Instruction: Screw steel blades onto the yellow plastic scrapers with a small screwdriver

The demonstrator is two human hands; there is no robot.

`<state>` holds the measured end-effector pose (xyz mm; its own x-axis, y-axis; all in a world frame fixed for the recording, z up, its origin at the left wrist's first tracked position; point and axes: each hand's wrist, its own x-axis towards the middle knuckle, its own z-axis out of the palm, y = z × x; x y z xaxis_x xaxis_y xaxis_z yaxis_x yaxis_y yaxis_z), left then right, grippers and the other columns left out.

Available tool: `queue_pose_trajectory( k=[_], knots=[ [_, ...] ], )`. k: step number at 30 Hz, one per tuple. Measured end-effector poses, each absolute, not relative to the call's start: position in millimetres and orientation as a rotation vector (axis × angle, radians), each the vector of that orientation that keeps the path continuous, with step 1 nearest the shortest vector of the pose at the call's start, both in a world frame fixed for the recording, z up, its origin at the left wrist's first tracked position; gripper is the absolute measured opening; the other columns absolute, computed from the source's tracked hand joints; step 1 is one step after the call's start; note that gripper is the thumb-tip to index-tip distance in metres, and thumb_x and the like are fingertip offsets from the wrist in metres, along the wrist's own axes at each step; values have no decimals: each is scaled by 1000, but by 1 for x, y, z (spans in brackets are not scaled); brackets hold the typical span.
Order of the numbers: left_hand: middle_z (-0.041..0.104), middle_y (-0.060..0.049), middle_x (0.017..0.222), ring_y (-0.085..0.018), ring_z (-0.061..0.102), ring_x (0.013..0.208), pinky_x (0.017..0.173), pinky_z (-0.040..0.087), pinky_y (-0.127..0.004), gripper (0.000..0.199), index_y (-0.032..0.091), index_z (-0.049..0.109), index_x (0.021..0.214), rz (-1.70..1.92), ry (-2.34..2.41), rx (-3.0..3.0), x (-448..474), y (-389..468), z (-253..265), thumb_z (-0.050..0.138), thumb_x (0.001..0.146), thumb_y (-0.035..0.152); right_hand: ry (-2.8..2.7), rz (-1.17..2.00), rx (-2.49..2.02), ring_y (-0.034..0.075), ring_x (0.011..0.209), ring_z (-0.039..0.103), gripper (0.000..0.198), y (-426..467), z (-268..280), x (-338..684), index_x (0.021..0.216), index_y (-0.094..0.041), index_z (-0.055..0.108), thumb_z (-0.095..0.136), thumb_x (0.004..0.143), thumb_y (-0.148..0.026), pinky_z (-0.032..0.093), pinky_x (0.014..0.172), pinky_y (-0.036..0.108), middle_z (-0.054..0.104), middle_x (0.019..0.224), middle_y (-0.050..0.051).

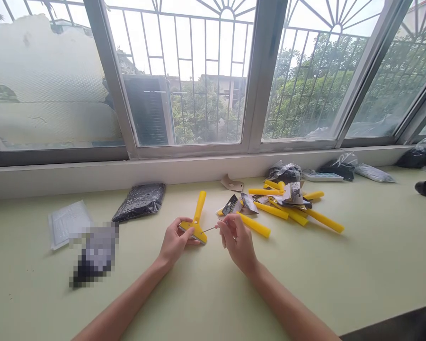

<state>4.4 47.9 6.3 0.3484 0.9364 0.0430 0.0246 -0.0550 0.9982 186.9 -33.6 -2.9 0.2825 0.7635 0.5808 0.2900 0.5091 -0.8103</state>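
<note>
A yellow scraper (199, 211) with a wide head is held in my left hand (177, 240), its handle pointing up and away from me. My left fingers and thumb are closed around the head. In my right hand (237, 241) is a thin screwdriver (210, 229), pinched between thumb and fingers. Its metal shaft points left and its tip meets the face of the scraper head. Whether a screw sits under the tip is too small to tell. Just beyond my right hand lies a pile of yellow scrapers (280, 208) with card labels.
Across the pale green table (206, 298), a black plastic packet (140, 201) and a clear packet (69, 223) lie left. A brown paper scrap (232, 183) sits behind the pile. Dark bagged items (284, 171) and a pale flat device (322, 176) line the window ledge.
</note>
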Motion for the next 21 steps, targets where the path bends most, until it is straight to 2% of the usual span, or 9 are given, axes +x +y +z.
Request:
queue_pose_trajectory(
  k=[9,14,19,21],
  knots=[
    [75,-5,79,-25,77,64,63,61,-31,43,17,57,113,972,949,1423,4,48,6,75,79,38,-1301,390,-1076,8,47,50,17,-36,0,189,95,-24,46,54,101,-38,42,45,20,61,75,-3],
    [76,-6,81,-26,77,65,68,63,-37,44,18,57,114,968,942,1427,4,51,4,75,80,39,-1297,377,-1083,8,47,51,18,-37,3,190,94,-23,47,55,100,-38,41,45,21,63,76,-2],
    [76,-7,85,-27,77,67,69,64,-39,46,17,57,114,997,934,1420,2,52,0,76,80,41,-1336,396,-1128,12,55,56,23,-39,8,192,94,-20,61,55,99,-42,45,50,23,65,76,2],
    [75,-7,86,-26,77,66,69,64,-39,45,18,58,114,1031,941,1437,2,51,0,75,81,42,-1338,388,-1158,14,60,59,27,-39,9,193,101,-19,67,55,99,-43,47,55,25,67,77,3]
  ],
)
